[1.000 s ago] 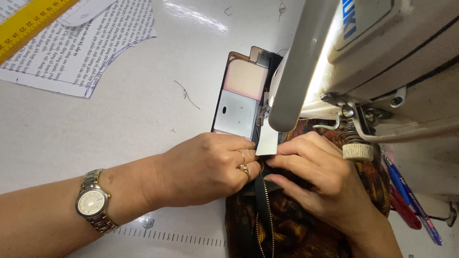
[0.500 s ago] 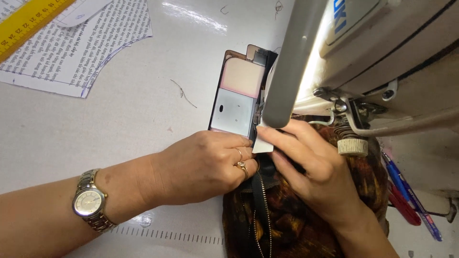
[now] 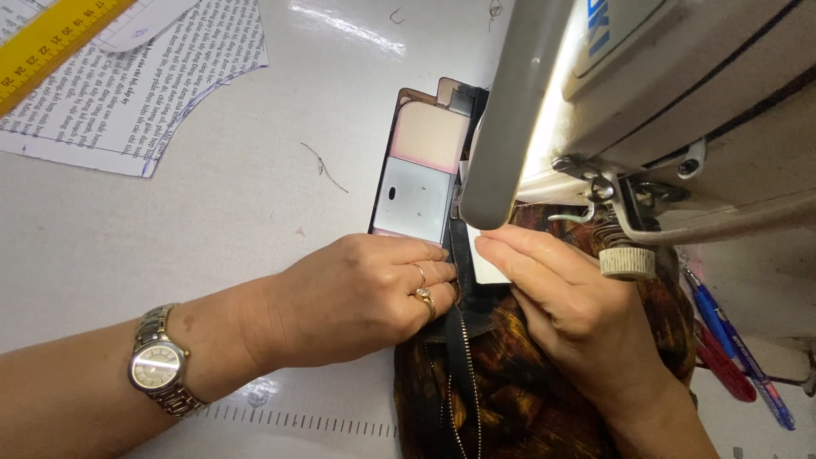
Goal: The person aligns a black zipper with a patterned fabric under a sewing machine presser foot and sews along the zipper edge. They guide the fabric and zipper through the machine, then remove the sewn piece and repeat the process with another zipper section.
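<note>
Setting is a sewing or tailoring workshop. Evidence: an industrial sewing machine (image 3: 646, 110) stands on a white worktable (image 3: 212, 229); a newspaper pattern piece (image 3: 144, 85) and a yellow ruler (image 3: 51, 47) lie at the far corner; loose thread scraps (image 3: 325, 167) lie on the tabletop.

the right hand (image 3: 586, 314) has slid forward along the brown patterned fabric (image 3: 510, 399), fingers now flatter beside the left hand (image 3: 357, 297)
</note>
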